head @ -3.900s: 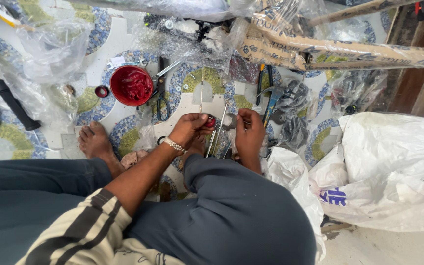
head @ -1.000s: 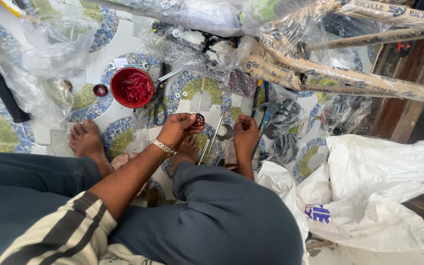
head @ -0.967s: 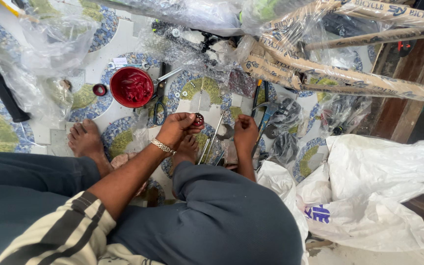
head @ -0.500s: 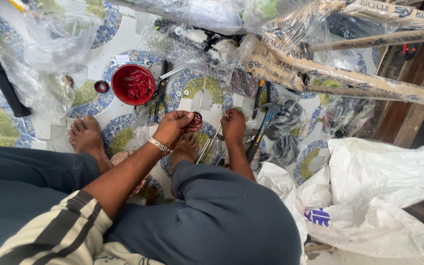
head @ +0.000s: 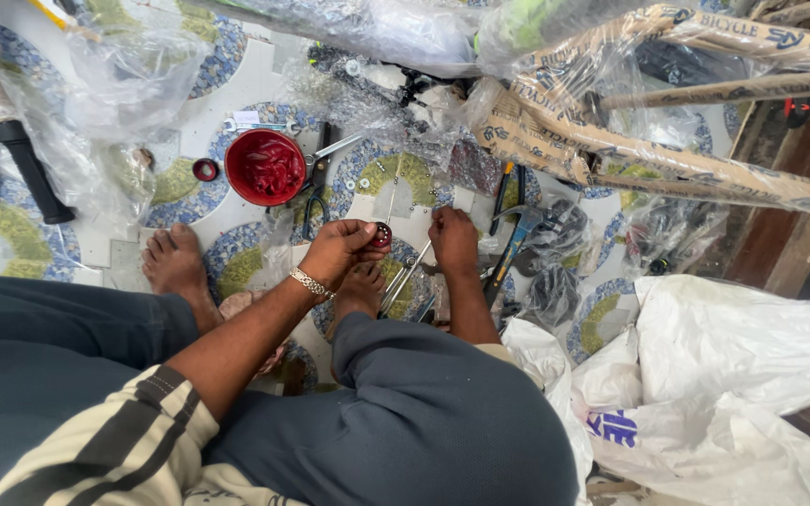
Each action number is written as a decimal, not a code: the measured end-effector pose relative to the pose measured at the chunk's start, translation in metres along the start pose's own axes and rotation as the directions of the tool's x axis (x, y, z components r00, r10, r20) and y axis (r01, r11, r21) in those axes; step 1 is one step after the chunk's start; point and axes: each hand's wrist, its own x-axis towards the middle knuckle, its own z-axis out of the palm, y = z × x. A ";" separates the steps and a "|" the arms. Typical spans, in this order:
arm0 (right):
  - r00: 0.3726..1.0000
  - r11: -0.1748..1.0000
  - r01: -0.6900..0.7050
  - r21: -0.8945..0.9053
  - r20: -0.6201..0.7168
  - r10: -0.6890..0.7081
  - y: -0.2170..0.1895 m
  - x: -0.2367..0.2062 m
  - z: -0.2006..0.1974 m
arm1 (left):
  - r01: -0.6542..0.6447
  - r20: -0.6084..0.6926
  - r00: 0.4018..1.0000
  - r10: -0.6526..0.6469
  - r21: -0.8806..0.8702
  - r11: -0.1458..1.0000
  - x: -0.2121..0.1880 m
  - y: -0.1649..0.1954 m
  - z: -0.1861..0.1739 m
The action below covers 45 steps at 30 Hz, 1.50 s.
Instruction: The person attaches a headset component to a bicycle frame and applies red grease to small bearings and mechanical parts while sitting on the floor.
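The person is sitting on a patterned tile floor (head: pixel 189 201), knees drawn up, both hands working between the bare feet. The left hand (head: pixel 335 251) is pinching a small round greased part (head: pixel 382 234) (a bearing or cup, by its shape, red with grease) between thumb and fingertips, holding it just above the floor tiles. The right hand (head: pixel 453 242) is resting beside it, fingers curled downward toward the floor; whether it is gripping anything is hidden from this angle. Thin metal rods (head: pixel 403 278) are lying on the floor between the two hands, running toward the near foot.

Toward the far edge of the floor a red tub of grease (head: pixel 265 167) is standing open, its small red lid (head: pixel 205 170) just to the left, and black-handled scissors (head: pixel 316 178) are lying touching its right side. A blue-handled hammer (head: pixel 516 244) is lying right of the right hand. Cardboard-wrapped bicycle frame tubes (head: pixel 667 141) are crossing the far right corner, and white plastic sacks (head: pixel 742 375) are piled at the near right.

The grease is making the part slippery, so I judge it could slide out of the pinch and roll among the loose plastic wrapping (head: pixel 114 84), where small pieces would be hard to find. Grit from the floor could also be sticking to it.
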 end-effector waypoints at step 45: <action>0.918 0.622 -0.123 0.773 -0.150 0.367 -0.030 -0.058 -0.009 | -0.031 0.142 0.987 0.078 -0.313 0.949 0.006 0.004 0.014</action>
